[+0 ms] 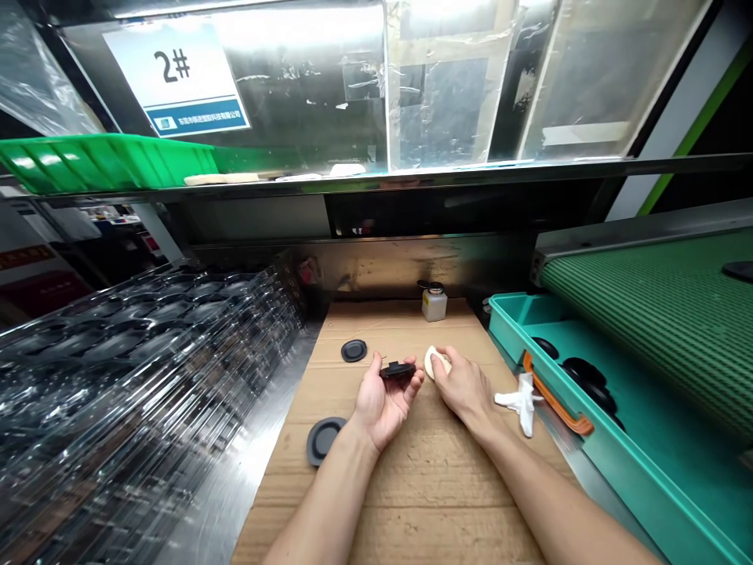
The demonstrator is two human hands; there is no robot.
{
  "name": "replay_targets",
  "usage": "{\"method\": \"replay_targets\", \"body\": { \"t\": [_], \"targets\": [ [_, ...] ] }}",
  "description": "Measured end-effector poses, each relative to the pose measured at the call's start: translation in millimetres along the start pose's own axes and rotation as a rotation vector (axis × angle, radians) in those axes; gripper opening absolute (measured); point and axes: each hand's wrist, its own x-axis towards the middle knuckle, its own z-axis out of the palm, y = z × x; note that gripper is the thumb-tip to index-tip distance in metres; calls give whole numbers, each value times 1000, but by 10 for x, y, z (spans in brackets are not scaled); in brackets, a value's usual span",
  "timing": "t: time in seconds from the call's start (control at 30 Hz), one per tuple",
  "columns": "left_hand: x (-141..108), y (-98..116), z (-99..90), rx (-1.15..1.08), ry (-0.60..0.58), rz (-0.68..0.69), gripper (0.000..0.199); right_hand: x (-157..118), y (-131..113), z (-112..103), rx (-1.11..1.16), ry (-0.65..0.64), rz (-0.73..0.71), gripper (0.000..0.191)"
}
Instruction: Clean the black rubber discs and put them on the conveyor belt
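Note:
Over the cardboard sheet [435, 502], my left hand [385, 404] is closed around the edges of a small black round part [398, 369], seen nearly edge-on with a raised tab on top. Just to its right, my right hand [462, 384] pinches a cream-coloured round pad [432, 361], apart from the black part. A black disc [354, 351] lies flat beyond my left hand. Another, larger dark disc [323, 441] lies beside my left forearm, which covers part of its edge.
A small bottle [434, 304] with its cap flipped open stands at the back. White crumpled cloth [522, 402] lies at right. A teal bin [664, 471] holds black parts, beside a green conveyor [664, 290]. Stacked clear trays [147, 377] fill the left; a shelf carries a green basket [106, 163].

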Motion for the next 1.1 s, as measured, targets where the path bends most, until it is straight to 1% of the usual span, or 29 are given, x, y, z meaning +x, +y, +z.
{"method": "replay_targets", "body": {
  "t": [0.1,0.17,0.27,0.3,0.33,0.37,0.4,0.47,0.53,0.6,0.63,0.67,0.73,0.77,0.8,0.87,0.9,0.93,0.97,1.03,1.07,1.1],
  "targets": [
    [17,2,-5,17,2,6,54,-10,6,-11,10,1,5,39],
    [30,14,-5,54,12,60,52,-23,-5,-28,45,-17,-22,39],
    [46,52,-16,116,21,213,46,-25,-43,-65,137,-143,-197,37],
    [51,66,-27,135,19,257,46,-10,-55,-85,159,-164,-255,40],
    [57,78,-40,154,13,287,46,14,-62,-112,166,-151,-283,45],
    [66,85,-57,179,12,307,47,48,-62,-152,163,-103,-278,49],
    [78,86,-75,209,17,318,49,87,-53,-207,152,-39,-248,49],
    [111,66,-111,277,42,323,52,153,-4,-368,112,61,-157,41],
    [150,25,-140,349,72,320,56,148,78,-575,15,71,-56,31],
    [184,-24,-157,443,120,369,62,44,178,-766,-158,74,80,29],
    [198,-46,-162,514,166,432,64,-39,227,-833,-253,80,147,30],
    [208,-66,-164,610,219,523,66,-131,273,-875,-336,93,210,32],
    [220,-102,-164,862,306,718,64,-304,350,-881,-429,77,260,35],
    [223,-121,-165,992,321,771,61,-366,379,-853,-453,66,275,36],
    [225,-144,-166,1113,313,786,59,-407,403,-812,-465,57,278,37],
    [222,-208,-172,1294,240,736,56,-421,442,-717,-478,63,289,38],
    [214,-250,-175,1347,179,689,55,-401,459,-672,-478,68,290,37],
    [199,-297,-178,1380,93,638,54,-368,475,-631,-470,66,284,35],
    [179,-347,-179,1391,-8,583,53,-324,488,-597,-455,52,267,32],
    [126,-445,-171,1340,-204,441,53,-200,490,-553,-404,-1,189,28],
    [101,-485,-163,1288,-276,373,54,-112,471,-546,-370,-20,126,27],
    [81,-515,-152,1230,-321,322,56,-3,431,-549,-339,-23,55,27]
  ]
}}
